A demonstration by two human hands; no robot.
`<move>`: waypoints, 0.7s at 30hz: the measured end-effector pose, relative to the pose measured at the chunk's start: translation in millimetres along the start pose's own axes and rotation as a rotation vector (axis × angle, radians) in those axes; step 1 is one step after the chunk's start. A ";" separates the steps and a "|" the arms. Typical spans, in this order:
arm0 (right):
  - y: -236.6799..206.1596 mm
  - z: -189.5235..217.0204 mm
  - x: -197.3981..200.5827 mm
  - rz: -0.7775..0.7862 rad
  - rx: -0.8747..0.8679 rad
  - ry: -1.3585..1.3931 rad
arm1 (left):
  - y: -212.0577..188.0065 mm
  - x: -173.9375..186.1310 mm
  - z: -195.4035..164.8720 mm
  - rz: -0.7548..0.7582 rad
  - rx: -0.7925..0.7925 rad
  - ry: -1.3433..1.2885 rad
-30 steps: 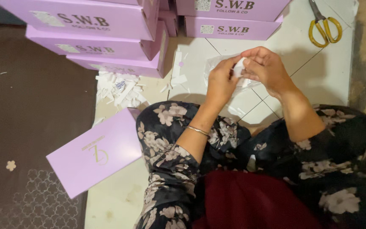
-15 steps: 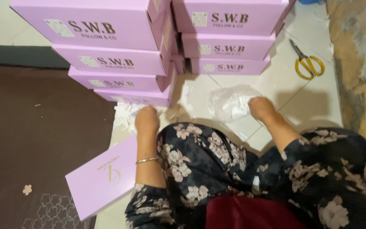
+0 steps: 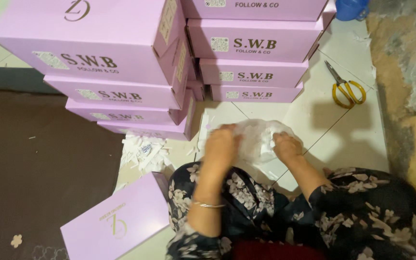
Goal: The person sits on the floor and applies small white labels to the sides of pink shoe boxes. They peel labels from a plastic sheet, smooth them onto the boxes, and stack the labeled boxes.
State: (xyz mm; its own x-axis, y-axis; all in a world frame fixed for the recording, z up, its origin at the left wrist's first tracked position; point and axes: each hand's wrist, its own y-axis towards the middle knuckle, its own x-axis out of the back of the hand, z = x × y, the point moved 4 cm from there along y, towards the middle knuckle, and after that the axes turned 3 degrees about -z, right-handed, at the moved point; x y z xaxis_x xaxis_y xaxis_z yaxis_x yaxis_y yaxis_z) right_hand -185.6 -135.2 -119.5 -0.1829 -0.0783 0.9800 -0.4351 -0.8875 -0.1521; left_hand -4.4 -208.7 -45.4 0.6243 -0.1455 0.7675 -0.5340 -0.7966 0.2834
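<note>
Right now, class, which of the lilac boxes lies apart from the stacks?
The flat lilac box on the floor beside the person's left knee; all the others sit piled in two stacks ahead.

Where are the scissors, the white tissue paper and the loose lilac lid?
scissors [image 3: 345,88], head view, at the pivot above the yellow handles.
white tissue paper [image 3: 256,137], head view, crumpled middle.
loose lilac lid [image 3: 116,224], head view, flat top.

Thin white plastic bag [image 3: 258,139], see-through and all crinkled. Lying low on the pale tiled floor [image 3: 314,120], just in front of the purple box stacks. Pinched at both ends, one side by each hand.
</note>
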 end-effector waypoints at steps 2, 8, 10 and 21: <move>2.4 -3.5 -7.5 0.028 0.015 0.028 | 5.2 -42.5 -21.7 0.229 0.084 -0.063; 19.9 -15.5 -20.1 0.101 -0.006 0.322 | 6.1 -89.2 -30.4 0.202 0.083 -0.197; 19.7 -19.5 -16.4 0.061 -0.005 0.389 | 8.4 -88.7 -23.8 0.094 0.083 -0.278; 13.6 -43.3 27.9 -0.169 0.242 0.362 | 14.8 -93.9 -21.1 -0.139 0.110 -0.482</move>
State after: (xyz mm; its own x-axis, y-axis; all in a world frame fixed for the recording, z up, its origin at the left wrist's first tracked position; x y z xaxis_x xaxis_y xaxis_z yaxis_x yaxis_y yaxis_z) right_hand -234.8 -129.7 -99.7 -0.4414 0.2022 0.8742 -0.2752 -0.9578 0.0825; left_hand -83.0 -194.4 -101.1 0.8910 -0.2668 0.3674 -0.3800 -0.8810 0.2819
